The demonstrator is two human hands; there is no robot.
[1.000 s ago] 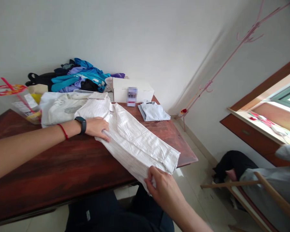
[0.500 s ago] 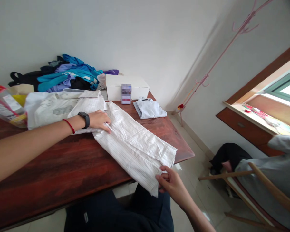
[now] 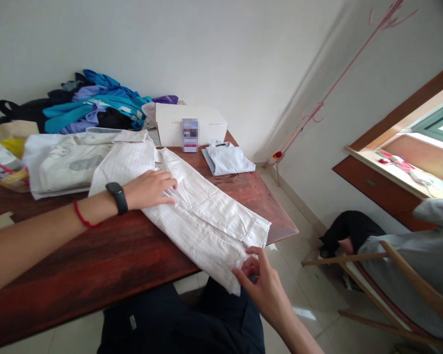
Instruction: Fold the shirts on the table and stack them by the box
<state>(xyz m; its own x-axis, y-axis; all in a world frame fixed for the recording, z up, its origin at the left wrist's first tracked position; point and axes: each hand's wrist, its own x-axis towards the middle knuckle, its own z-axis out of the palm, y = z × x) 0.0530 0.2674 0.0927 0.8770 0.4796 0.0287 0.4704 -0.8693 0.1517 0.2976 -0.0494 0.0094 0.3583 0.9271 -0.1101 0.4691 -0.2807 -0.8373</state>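
A white shirt with thin stripes (image 3: 203,221) lies folded lengthwise across the dark red wooden table (image 3: 107,255). Its collar points to the back left, and its lower end hangs over the front edge above my lap. My left hand (image 3: 151,189) lies palm down on the middle of the shirt, thumb and fingers apart. At the shirt's lower right corner is my right hand (image 3: 264,280). Its thumb and forefinger touch the cloth with a gap between them, while the other fingers curl inward.
Behind the shirt are a folded light blue garment (image 3: 229,160), a white box (image 3: 210,120) and a small blurred pack (image 3: 190,135). At left lie a bagged pale garment (image 3: 68,164) and heaped clothes (image 3: 96,105). A person in grey (image 3: 402,260) sits at right.
My right thumb and forefinger have spread apart at the shirt's corner. My left hand has shifted slightly right relative to the cloth. The view has turned a little.
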